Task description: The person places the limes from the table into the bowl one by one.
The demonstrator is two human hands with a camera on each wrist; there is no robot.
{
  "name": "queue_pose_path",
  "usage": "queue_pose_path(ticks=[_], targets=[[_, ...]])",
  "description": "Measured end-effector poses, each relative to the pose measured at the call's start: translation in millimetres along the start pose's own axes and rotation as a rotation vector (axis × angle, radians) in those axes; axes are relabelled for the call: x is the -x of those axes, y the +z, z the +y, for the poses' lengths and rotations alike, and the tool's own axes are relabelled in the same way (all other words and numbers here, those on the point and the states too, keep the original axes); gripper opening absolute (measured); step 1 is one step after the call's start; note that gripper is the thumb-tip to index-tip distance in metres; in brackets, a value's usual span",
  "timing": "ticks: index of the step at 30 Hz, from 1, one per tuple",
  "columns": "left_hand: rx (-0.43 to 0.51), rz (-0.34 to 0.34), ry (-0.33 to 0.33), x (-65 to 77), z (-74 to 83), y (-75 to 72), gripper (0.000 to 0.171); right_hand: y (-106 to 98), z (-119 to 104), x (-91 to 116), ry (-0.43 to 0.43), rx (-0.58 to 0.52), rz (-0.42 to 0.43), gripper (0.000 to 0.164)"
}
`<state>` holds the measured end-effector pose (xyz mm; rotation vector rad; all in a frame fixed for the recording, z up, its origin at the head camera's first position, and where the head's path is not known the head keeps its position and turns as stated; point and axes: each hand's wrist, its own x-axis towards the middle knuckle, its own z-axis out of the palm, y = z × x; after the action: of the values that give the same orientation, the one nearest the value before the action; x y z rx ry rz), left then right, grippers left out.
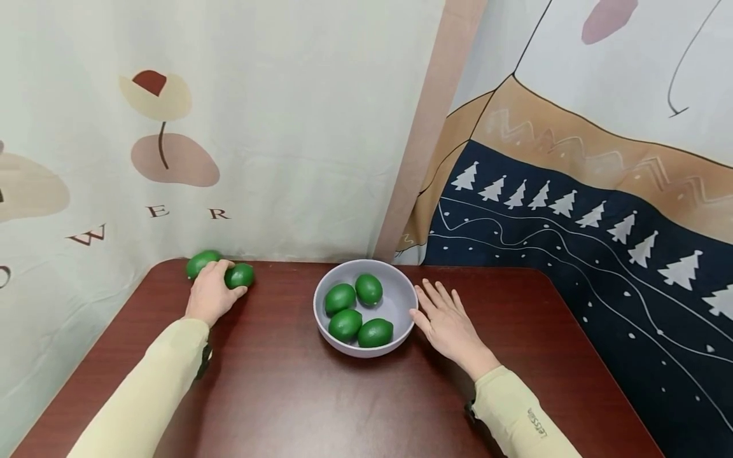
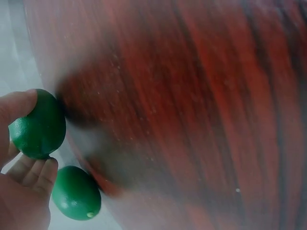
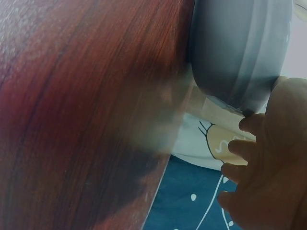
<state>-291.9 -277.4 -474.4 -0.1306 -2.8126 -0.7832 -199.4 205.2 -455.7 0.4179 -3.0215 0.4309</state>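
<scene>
My left hand (image 1: 210, 292) grips a green lime (image 1: 240, 276) at the bench's far left corner, my right hand (image 1: 449, 327) open against a grey bowl (image 1: 401, 291).

The lime sits between the thumb and curled fingers of my left hand, partly wrapped; whether it is lifted off the bench (image 1: 275, 394), I cannot tell. A second lime (image 1: 200, 262) lies just beyond those fingers, at the edge. Near the middle of the far edge, the bowl stands upright with four more limes (image 1: 345, 325) inside, well apart from the pair. My right hand, fingers spread and gripping nothing, touches the bowl's right side. Pale yellow sleeves (image 1: 149, 375) cover both forearms; behind hang a flower-printed curtain (image 1: 303, 127) and a dark blue cloth (image 1: 487, 251) with white trees.
</scene>
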Motion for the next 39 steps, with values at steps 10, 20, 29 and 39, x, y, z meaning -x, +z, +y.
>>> queue_pose_path(ticks=[10,20,29,39], targets=[[-0.015,-0.013,0.07,3.6,13.1,3.6,0.055,-1.0,-2.9,0.1,0.002,-0.004,0.001,0.064],[-0.051,-0.026,0.128,7.5,22.5,9.3,0.056,-0.3,-1.3,0.9,-0.001,0.001,0.006,0.064],[-0.056,-0.008,0.162,10.8,27.2,12.4,0.055,-1.4,-2.4,0.6,-0.016,-0.005,0.023,0.063],[-0.067,-0.039,0.143,14.1,34.2,12.4,0.056,-1.0,-1.8,0.2,-0.013,-0.004,0.019,0.063]])
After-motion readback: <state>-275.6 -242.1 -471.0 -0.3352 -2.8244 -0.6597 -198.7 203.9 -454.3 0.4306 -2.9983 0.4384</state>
